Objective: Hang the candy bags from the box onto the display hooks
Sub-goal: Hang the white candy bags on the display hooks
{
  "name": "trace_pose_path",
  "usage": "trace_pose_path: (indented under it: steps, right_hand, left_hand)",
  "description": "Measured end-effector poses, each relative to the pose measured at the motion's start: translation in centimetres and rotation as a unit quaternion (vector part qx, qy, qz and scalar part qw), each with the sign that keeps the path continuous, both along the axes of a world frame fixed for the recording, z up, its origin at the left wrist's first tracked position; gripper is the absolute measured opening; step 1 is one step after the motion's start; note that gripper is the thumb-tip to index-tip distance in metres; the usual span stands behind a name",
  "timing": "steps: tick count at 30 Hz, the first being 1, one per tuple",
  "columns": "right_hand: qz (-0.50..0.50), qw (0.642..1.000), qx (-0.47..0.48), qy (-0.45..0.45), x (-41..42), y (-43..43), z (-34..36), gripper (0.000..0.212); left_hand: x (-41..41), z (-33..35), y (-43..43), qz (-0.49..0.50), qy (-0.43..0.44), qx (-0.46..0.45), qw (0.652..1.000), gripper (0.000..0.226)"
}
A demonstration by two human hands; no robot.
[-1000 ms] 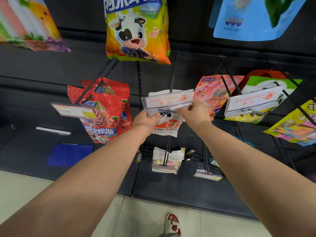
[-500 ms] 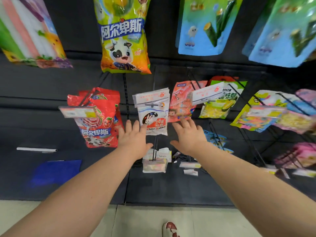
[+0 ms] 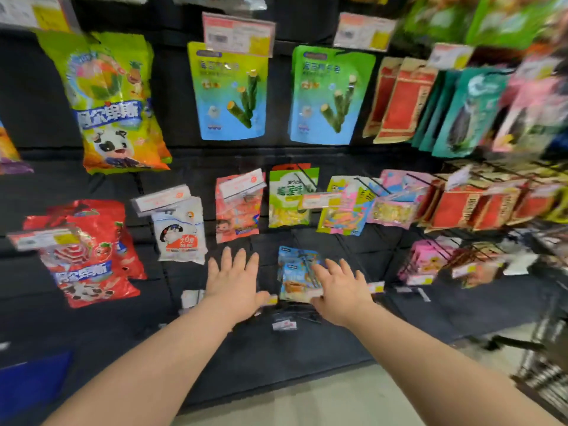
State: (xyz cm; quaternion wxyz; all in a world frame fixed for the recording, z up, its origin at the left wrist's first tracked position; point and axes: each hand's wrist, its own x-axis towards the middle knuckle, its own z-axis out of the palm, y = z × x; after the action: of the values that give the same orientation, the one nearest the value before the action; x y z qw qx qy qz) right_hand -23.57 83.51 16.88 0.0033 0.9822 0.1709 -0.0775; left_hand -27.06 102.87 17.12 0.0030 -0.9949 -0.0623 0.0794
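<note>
A white candy bag [image 3: 179, 233] with a rabbit picture hangs on a hook behind a clear price tag holder [image 3: 161, 198], on the black display wall. My left hand [image 3: 235, 282] is below and to the right of it, fingers spread and empty. My right hand [image 3: 341, 289] is also spread and empty, in front of a low blue snack bag [image 3: 296, 272]. Neither hand touches a bag. The box is out of view.
Large red [image 3: 89, 256] and yellow-green [image 3: 113, 103] candy bags hang at the left. Green-blue seaweed snack bags [image 3: 230, 93] hang above, with several small bags [image 3: 293, 195] on the middle row. Packed hooks [image 3: 479, 198] fill the right side. A wire cart [image 3: 547, 358] stands at the lower right.
Both hands let go of the price tag holder over the white bag, opened, and drew back and down. The view swung up and to the right along the wall.
</note>
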Motion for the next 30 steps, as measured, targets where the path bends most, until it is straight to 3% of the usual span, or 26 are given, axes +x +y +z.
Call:
trace_pose_path:
  steps: [11,21,30]
  right_hand:
    - [-0.25,0.968,-0.011,0.001,-11.5,-33.2,3.1,0.07]
    - [-0.418,0.908,0.025,-0.002,-17.8,-50.6,2.6,0.064]
    - [-0.511,0.859,0.013,0.014,-14.3,-65.5,1.9,0.062]
  left_hand:
    - [-2.9,1.3,-35.0,-0.25,-0.002,-0.046,0.967,0.084]
    - [-3.7,1.6,-55.5,-0.429,-0.007,-0.009,0.903,0.084]
    - [4.1,0.1,-71.7,-0.52,-0.006,-0.012,0.854,0.083]
